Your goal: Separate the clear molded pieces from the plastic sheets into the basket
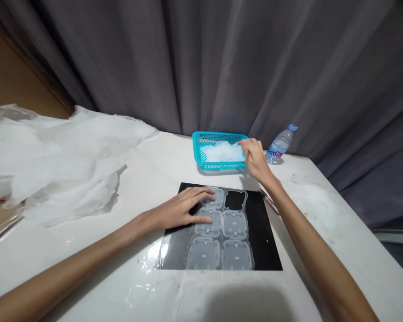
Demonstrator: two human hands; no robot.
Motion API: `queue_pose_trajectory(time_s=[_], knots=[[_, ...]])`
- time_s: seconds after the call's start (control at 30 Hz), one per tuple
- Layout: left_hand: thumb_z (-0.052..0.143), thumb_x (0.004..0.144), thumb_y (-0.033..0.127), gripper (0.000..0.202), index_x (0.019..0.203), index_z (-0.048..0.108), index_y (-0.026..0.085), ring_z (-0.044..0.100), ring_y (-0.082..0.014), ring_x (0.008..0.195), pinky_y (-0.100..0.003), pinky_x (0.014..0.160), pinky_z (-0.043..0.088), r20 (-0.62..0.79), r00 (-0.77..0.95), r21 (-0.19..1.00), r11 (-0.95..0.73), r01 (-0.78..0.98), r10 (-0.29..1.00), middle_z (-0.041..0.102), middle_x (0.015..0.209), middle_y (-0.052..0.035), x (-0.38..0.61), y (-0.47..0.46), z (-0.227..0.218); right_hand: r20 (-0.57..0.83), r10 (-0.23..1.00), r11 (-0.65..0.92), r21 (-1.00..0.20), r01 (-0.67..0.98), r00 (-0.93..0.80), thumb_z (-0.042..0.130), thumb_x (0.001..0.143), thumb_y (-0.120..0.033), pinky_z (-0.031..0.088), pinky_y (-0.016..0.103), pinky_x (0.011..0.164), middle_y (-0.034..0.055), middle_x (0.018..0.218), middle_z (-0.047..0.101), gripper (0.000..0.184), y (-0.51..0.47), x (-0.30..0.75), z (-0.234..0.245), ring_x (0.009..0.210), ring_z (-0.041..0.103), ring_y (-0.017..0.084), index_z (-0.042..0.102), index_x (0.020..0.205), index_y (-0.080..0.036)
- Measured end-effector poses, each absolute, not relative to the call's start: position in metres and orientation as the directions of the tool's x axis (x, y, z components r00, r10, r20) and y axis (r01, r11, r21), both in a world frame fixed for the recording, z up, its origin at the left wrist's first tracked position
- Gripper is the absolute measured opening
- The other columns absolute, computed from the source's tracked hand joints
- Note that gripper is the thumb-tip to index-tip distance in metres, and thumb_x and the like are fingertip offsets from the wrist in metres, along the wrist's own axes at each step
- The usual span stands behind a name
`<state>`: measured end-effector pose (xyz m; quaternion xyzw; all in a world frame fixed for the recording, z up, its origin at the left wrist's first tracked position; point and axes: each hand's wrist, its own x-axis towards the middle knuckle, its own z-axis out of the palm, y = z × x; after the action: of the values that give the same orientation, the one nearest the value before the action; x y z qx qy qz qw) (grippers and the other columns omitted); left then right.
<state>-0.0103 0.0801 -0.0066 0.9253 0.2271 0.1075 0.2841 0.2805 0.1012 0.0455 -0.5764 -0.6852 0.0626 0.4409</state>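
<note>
A clear plastic sheet (221, 235) of several die-cut pieces lies on a black mat (268, 241) in the middle of the white table. One cell at its top right is empty and shows the black mat. My left hand (184, 208) lies flat on the sheet's upper left, fingers stretched out. My right hand (253, 156) reaches over the right rim of a turquoise basket (201, 139); its fingertips are pinched together at the pile of clear plastic pieces (221, 152) inside. What they hold, if anything, is too small to make out.
A small water bottle (280, 145) lies tilted to the right of the basket. A large heap of crumpled white plastic film (57, 156) covers the table's left side. A thin dark tool (270, 202) lies by the mat's right edge. Grey curtains hang behind the table.
</note>
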Motion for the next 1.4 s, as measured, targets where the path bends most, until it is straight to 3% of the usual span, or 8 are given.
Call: queue_pose_trajectory(time_s=[0.07,0.13,0.27,0.37,0.57,1.1,1.27,1.4], knots=[[0.065,0.092,0.068,0.062,0.141,0.059,0.031,0.050,-0.0351,0.143,-0.048,0.118,0.037,0.091,0.882,0.528,-0.773,0.352,0.463,0.052,0.159,-0.0061,-0.014,0.082,-0.009,0.503,0.862,0.340,-0.671,0.659,0.068,0.026,0.112,-0.046,0.048,0.040,0.095,0.0086,0.107,0.066,0.047,0.070,0.270,0.032,0.101,0.063,0.023,0.066,0.102,-0.022],[0.064,0.091,0.070,0.066,0.143,0.059,0.030,0.051,-0.0359,0.141,-0.049,0.117,0.037,0.127,0.883,0.483,-0.806,0.343,0.452,0.052,0.159,-0.0076,-0.016,0.083,-0.012,0.372,0.928,0.325,-0.787,0.524,-0.017,0.024,0.112,-0.051,0.051,0.033,0.075,0.0033,0.086,0.064,0.050,0.035,0.258,0.022,0.075,0.064,0.018,0.065,0.107,-0.023],[0.063,0.090,0.073,0.070,0.142,0.061,0.025,0.054,-0.0370,0.137,-0.051,0.116,0.037,0.174,0.874,0.437,-0.831,0.345,0.455,0.054,0.156,-0.0126,-0.018,0.081,-0.017,0.209,0.941,0.319,-0.808,0.496,-0.265,0.053,0.106,-0.045,0.051,0.030,0.075,0.0008,0.078,0.068,0.029,-0.006,0.238,0.014,0.074,0.067,0.017,0.069,0.096,-0.023],[0.065,0.089,0.073,0.070,0.140,0.062,0.025,0.054,-0.0369,0.137,-0.052,0.115,0.038,0.179,0.861,0.474,-0.808,0.349,0.477,0.054,0.154,-0.0128,-0.017,0.079,-0.018,0.204,0.926,0.344,-0.803,0.487,-0.317,0.066,0.100,-0.036,0.053,0.030,0.079,0.0024,0.092,0.073,0.015,-0.009,0.231,0.008,0.082,0.069,0.017,0.071,0.095,-0.022],[0.068,0.089,0.067,0.054,0.127,0.070,0.029,0.057,-0.0346,0.132,-0.051,0.109,0.043,0.163,0.818,0.600,-0.713,0.362,0.552,0.060,0.145,-0.0080,-0.011,0.082,-0.025,0.280,0.906,0.404,-0.798,0.448,-0.319,0.066,0.100,-0.028,0.057,0.033,0.085,0.0050,0.101,0.073,0.008,-0.009,0.231,-0.014,0.094,0.071,0.019,0.071,0.101,-0.022],[0.063,0.095,0.063,0.049,0.130,0.066,0.028,0.055,-0.0320,0.134,-0.048,0.108,0.044,0.189,0.826,0.551,-0.754,0.359,0.531,0.057,0.148,-0.0085,-0.010,0.079,-0.026,0.329,0.864,0.490,-0.724,0.485,-0.381,0.057,0.106,-0.024,0.055,0.034,0.093,0.0052,0.104,0.070,0.008,-0.010,0.226,-0.020,0.101,0.069,0.019,0.065,0.105,-0.023],[0.062,0.095,0.065,0.053,0.131,0.067,0.027,0.048,-0.0328,0.142,-0.054,0.125,0.026,0.238,0.827,0.485,-0.800,0.353,0.509,0.060,0.146,-0.0078,-0.011,0.078,-0.026,0.264,0.860,0.492,-0.655,0.574,-0.435,0.051,0.107,-0.023,0.053,0.036,0.095,0.0072,0.107,0.069,0.012,-0.015,0.233,-0.009,0.103,0.066,0.020,0.063,0.108,-0.022],[0.061,0.094,0.067,0.057,0.133,0.066,0.025,0.047,-0.0334,0.145,-0.055,0.129,0.019,0.233,0.826,0.494,-0.794,0.354,0.513,0.058,0.147,-0.0092,-0.011,0.079,-0.025,0.217,0.893,0.423,-0.707,0.567,-0.395,0.055,0.107,-0.026,0.054,0.034,0.092,0.0058,0.107,0.070,0.010,-0.017,0.235,-0.001,0.099,0.068,0.019,0.064,0.105,-0.023]])
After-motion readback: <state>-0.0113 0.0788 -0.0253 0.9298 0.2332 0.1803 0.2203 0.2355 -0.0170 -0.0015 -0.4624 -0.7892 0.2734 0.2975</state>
